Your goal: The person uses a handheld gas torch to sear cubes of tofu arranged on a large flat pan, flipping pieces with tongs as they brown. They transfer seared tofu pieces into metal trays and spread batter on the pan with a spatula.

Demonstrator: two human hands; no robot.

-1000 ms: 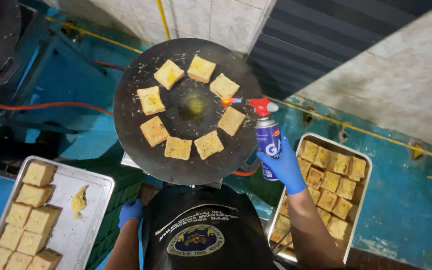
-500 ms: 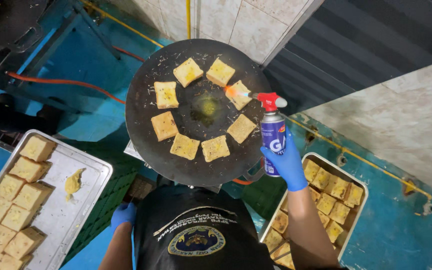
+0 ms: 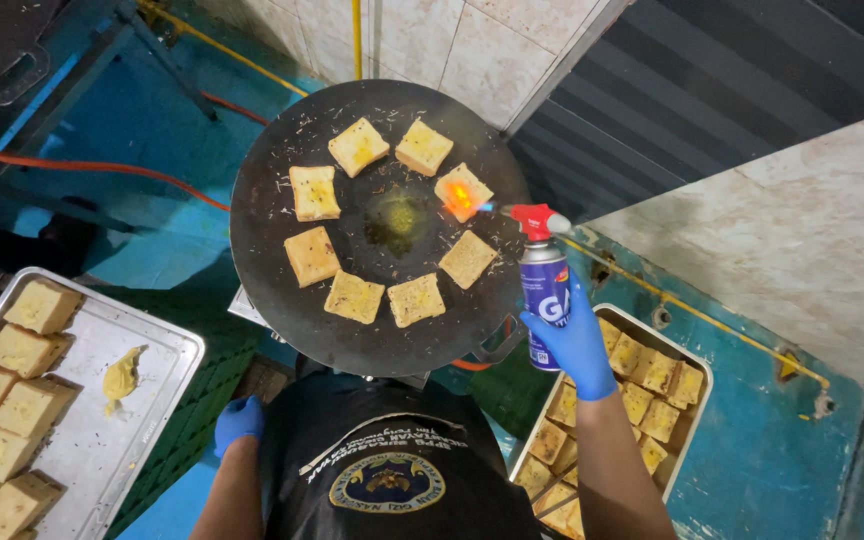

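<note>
1. The right hand [image 3: 580, 345], in a blue glove, is raised at the right of the round black griddle [image 3: 282, 140], forearm running up from the near edge of the view; its grip is wrapped around a blue gas canister [image 3: 544, 300] held upright.
2. The red torch head [image 3: 534, 219] on top of the canister points left — its flame touches a bread square [image 3: 463, 191] at the griddle's right side, which glows orange.
3. Seven more bread squares lie in a ring on the griddle around a yellow greasy patch [image 3: 397, 213].
4. The left hand [image 3: 239, 421], also blue-gloved, hangs low by the person's dark apron [image 3: 392, 470], near the griddle's near-left edge — fingers curled, holding nothing visible.
5. A metal tray [image 3: 157, 375] of bread blocks sits near left; a second tray [image 3: 697, 375] of toasted squares sits near right, beneath the right forearm.
</note>
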